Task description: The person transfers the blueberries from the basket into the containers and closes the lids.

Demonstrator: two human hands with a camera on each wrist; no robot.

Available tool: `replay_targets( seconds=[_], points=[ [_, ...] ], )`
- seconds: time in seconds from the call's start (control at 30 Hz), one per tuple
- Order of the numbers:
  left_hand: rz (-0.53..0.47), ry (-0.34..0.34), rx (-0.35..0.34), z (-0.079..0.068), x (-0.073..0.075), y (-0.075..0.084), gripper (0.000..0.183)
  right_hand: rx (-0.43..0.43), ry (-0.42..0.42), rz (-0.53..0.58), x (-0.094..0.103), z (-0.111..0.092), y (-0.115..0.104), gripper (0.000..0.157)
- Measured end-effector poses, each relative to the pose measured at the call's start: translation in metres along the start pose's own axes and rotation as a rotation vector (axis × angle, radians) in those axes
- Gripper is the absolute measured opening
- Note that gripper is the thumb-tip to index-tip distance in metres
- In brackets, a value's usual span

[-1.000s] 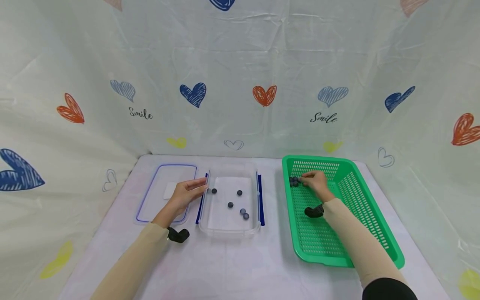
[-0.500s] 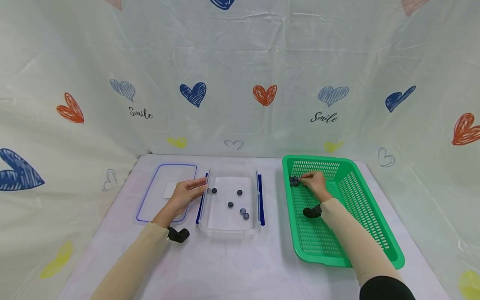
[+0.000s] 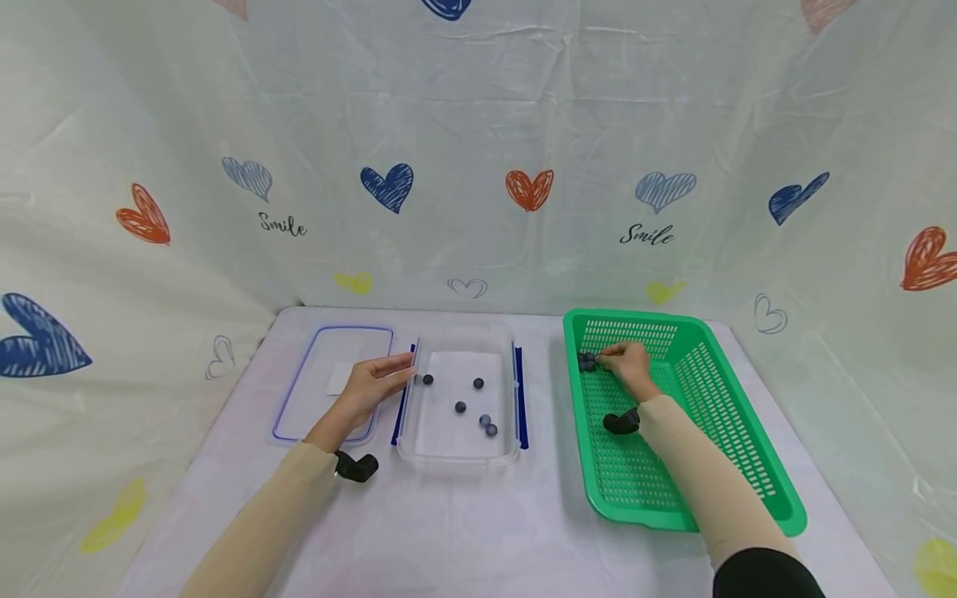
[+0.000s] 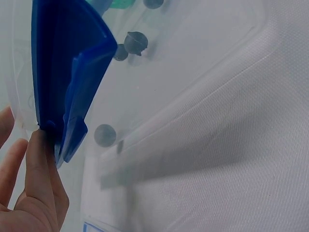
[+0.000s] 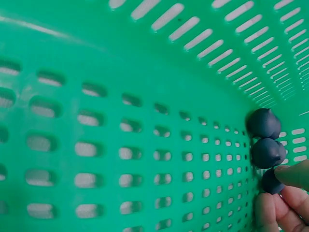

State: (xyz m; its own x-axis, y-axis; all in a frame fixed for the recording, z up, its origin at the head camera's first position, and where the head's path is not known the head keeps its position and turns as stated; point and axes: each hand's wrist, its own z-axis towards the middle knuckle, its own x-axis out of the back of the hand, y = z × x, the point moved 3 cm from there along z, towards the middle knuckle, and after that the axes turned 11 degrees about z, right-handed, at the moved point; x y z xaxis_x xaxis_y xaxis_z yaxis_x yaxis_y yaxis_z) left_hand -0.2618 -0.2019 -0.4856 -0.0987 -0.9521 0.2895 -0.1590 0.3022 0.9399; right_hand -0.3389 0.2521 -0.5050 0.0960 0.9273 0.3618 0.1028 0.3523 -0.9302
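My left hand (image 3: 365, 390) rests against the left side of a clear plastic box (image 3: 458, 459), its fingers fairly straight. In the left wrist view the fingertips touch the box beside a hanging blue side latch (image 4: 72, 67). Several dark blueberries (image 3: 460, 407) lie scattered on the box floor. Over on the right, my right hand (image 3: 630, 368) reaches into a green basket (image 3: 591, 465). Its thumb and fingers pinch a blueberry (image 5: 272, 181), partly hidden by them. Other blueberries (image 5: 264, 123) sit right beside it, in the basket's far left corner.
A clear lid (image 3: 306, 382) with a blue rim lies flat left of the box. Another blue latch (image 3: 521, 399) stands out from the box's right side. The white-covered table (image 3: 449, 531) meets a heart-printed curtain (image 3: 463, 108) behind.
My right forearm has shifted slightly left while its fingertips stay at the blueberries in the basket corner. The left hand and the box have stayed put.
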Motion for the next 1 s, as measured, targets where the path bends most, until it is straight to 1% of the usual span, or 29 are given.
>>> replay_targets(
  seconds=[0.1,0.33,0.5,0.73,0.93,1.0],
  points=[
    [0.001,-0.004,-0.001,0.0,-0.001,0.0,0.05,0.0,-0.004,0.01,0.001,-0.001,-0.001,0.021],
    [-0.003,0.001,0.005,0.002,-0.001,0.001,0.05,0.002,-0.023,0.097,0.004,-0.001,-0.003,0.024],
    [-0.002,0.003,-0.001,0.003,0.0,-0.001,0.05,-0.011,-0.025,0.117,0.007,-0.001,-0.004,0.025],
    [0.0,0.003,0.0,0.002,0.0,-0.002,0.05,-0.042,-0.02,0.13,0.01,0.0,-0.006,0.025],
    [0.003,-0.01,0.002,0.002,0.0,0.0,0.049,-0.056,-0.017,0.116,0.012,-0.002,-0.01,0.025],
    [0.001,-0.009,0.004,0.002,0.0,-0.001,0.049,-0.058,-0.028,0.118,0.013,-0.004,-0.011,0.026]
  ],
)
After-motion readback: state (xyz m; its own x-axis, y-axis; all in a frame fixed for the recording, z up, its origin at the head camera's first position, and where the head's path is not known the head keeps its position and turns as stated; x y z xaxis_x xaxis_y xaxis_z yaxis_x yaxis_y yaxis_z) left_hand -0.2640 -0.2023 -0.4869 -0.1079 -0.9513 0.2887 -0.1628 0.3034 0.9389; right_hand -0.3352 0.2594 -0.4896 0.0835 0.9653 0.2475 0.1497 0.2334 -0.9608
